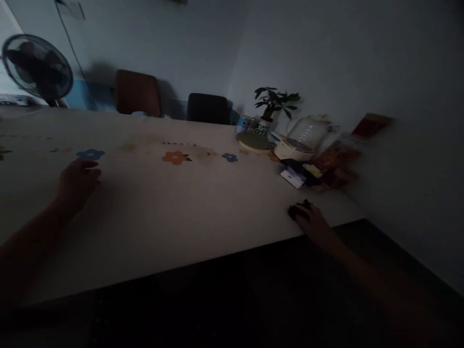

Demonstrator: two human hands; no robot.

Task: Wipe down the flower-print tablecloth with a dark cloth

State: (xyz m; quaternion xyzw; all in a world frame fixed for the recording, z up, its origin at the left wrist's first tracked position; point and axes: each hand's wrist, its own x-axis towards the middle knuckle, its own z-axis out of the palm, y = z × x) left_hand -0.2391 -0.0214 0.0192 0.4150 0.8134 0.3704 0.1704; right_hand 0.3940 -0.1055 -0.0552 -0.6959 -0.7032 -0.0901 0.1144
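Observation:
The room is dim. My left hand (78,181) rests on the white table (163,212) near a blue flower print (90,154), fingers loosely curled, with nothing in it. Close to the table's front right edge, my right hand (312,221) lies over a small dark object (299,210). What that object is cannot be made out in the dark, and whether the fingers close round it is unclear.
At the far right of the table stand a clear kettle (303,137), a potted plant (271,108), a round green mat (254,141), a white card (293,178) and snack packets (337,159). Two chairs (137,93) and a fan (38,67) stand behind the table.

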